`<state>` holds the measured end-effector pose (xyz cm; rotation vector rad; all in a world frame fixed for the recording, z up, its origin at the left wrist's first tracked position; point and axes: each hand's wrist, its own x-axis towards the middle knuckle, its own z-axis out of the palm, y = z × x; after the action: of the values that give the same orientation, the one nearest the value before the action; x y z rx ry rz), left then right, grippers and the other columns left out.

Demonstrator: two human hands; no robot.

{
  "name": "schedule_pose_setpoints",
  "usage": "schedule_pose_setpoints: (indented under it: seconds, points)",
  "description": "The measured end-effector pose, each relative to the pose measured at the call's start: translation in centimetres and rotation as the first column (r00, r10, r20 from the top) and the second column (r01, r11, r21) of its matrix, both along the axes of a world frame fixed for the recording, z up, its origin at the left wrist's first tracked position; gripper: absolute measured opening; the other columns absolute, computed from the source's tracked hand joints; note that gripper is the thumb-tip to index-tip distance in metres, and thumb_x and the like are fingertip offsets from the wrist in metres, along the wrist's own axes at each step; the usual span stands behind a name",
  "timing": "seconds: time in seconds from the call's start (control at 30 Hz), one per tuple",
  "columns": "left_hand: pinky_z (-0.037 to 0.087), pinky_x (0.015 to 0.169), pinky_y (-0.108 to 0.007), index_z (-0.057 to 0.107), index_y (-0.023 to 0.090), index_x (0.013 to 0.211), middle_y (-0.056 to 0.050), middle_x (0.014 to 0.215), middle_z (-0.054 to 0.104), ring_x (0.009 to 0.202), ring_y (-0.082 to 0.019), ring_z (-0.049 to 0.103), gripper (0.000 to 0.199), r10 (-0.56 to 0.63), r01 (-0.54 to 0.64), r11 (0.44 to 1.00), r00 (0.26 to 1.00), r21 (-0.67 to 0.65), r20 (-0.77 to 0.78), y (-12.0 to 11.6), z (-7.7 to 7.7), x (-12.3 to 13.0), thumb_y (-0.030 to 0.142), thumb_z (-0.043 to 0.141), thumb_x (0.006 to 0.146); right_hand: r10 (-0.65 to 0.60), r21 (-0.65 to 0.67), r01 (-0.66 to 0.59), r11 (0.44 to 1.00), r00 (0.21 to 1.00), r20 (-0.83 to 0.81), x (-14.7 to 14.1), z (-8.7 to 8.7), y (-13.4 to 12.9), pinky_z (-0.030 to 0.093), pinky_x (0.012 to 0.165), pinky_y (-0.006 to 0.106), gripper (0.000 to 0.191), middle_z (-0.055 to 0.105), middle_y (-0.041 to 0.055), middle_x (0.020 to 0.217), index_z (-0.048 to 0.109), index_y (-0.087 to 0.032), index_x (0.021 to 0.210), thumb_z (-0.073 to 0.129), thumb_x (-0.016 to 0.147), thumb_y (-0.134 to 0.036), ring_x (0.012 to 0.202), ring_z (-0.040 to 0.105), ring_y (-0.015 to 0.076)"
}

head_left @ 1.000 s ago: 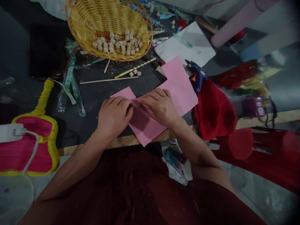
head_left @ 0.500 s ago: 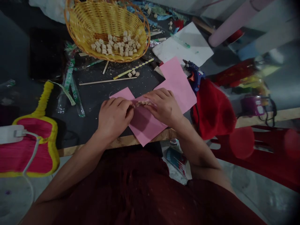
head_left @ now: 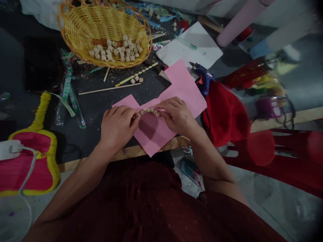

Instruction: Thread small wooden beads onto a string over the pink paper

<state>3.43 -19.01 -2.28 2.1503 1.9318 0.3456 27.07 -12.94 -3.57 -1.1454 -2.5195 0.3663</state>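
Between my two hands is a curved strip of small beige pieces (head_left: 149, 111), arched a little above pink paper (head_left: 153, 134). My left hand (head_left: 118, 123) pinches its left end, the thumb underneath and the fingers on top. At the opposite end my right hand (head_left: 178, 116) is closed on the strip with thumb and fingers. The fingers hide both ends. The pink paper has a notched, angular outline and one corner hangs over the table's front edge.
Beyond my hands stands a yellow wicker basket (head_left: 101, 20) with small beige pieces inside. A striped pencil (head_left: 136, 74), a thin stick (head_left: 108, 89) and a blue glue gun (head_left: 205, 79) lie nearby. Red cloth (head_left: 227, 114) is at right, a yellow-edged pink paddle shape (head_left: 54, 161) at left.
The whole scene has shifted slightly left in view. More of the beige strip shows between my hands, which are a little farther apart, and its arch is clearer.
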Motion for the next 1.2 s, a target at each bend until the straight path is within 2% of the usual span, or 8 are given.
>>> schedule_pose_setpoints:
  seconds: [0.13,0.37,0.5,0.67,1.0,1.2]
  points:
    - [0.053,0.096,-0.052,0.076,0.023,0.104,-0.008,0.115,0.078,0.110,-0.034,0.070,0.021,-0.002,0.002,1.000,1.000,0.003,0.008,0.0,0.0,-0.1,0.032,0.057,0.102,0.030,-0.045,-0.030,0.999,1.000,0.007,0.3,0.3,-0.2,0.050,0.096,0.047,0.030,0.076,0.0124,0.118,0.072,-0.020,0.122,0.049,0.105,-0.026,0.114,0.064,0.0295]
    - [0.053,0.098,-0.054,0.076,0.023,0.110,-0.010,0.117,0.077,0.114,-0.036,0.069,0.022,-0.015,0.015,1.000,1.000,-0.021,0.008,0.0,0.1,-0.2,0.032,0.058,0.101,0.017,0.009,-0.017,1.000,0.997,-0.075,-0.7,-0.3,-0.6,0.050,0.100,0.048,0.028,0.074,0.0129,0.123,0.071,-0.021,0.125,0.052,0.106,-0.031,0.117,0.061,0.0295]
    - [0.053,0.099,-0.051,0.076,0.022,0.112,-0.010,0.119,0.077,0.116,-0.035,0.068,0.024,-0.007,0.007,1.000,1.000,-0.011,-0.022,0.0,0.1,0.0,0.028,0.056,0.100,0.055,0.034,-0.055,0.998,0.998,0.010,-2.5,-0.1,-0.3,0.046,0.098,0.048,0.031,0.072,0.0114,0.129,0.070,-0.023,0.130,0.056,0.106,-0.036,0.121,0.056,0.0311]
    - [0.053,0.095,-0.049,0.076,0.025,0.109,-0.009,0.116,0.077,0.113,-0.033,0.068,0.024,0.026,-0.024,0.999,0.997,0.023,-0.068,-0.2,-0.1,0.3,0.029,0.053,0.101,0.097,0.022,-0.100,0.995,0.990,0.106,-4.1,0.2,-0.2,0.040,0.092,0.046,0.031,0.072,0.0119,0.129,0.068,-0.021,0.131,0.056,0.103,-0.023,0.120,0.052,0.0317]
    - [0.052,0.091,-0.048,0.075,0.027,0.109,-0.009,0.113,0.076,0.108,-0.032,0.068,0.025,0.006,0.002,0.996,0.996,0.086,-0.093,-0.2,-0.4,0.3,0.034,0.051,0.103,0.071,0.038,-0.077,0.996,0.988,0.136,-4.5,-0.4,-0.3,0.038,0.089,0.044,0.030,0.075,0.0084,0.125,0.072,-0.024,0.123,0.045,0.109,-0.023,0.117,0.055,0.0282]
    - [0.052,0.097,-0.049,0.074,0.025,0.115,-0.010,0.118,0.076,0.113,-0.033,0.068,0.025,-0.016,0.017,1.000,0.999,0.020,-0.047,-0.3,-0.1,0.1,0.033,0.056,0.099,0.077,0.079,-0.089,0.993,0.988,0.136,-4.5,-0.7,-0.2,0.038,0.087,0.042,0.028,0.075,0.0072,0.124,0.071,-0.024,0.123,0.048,0.109,-0.025,0.115,0.056,0.0275]
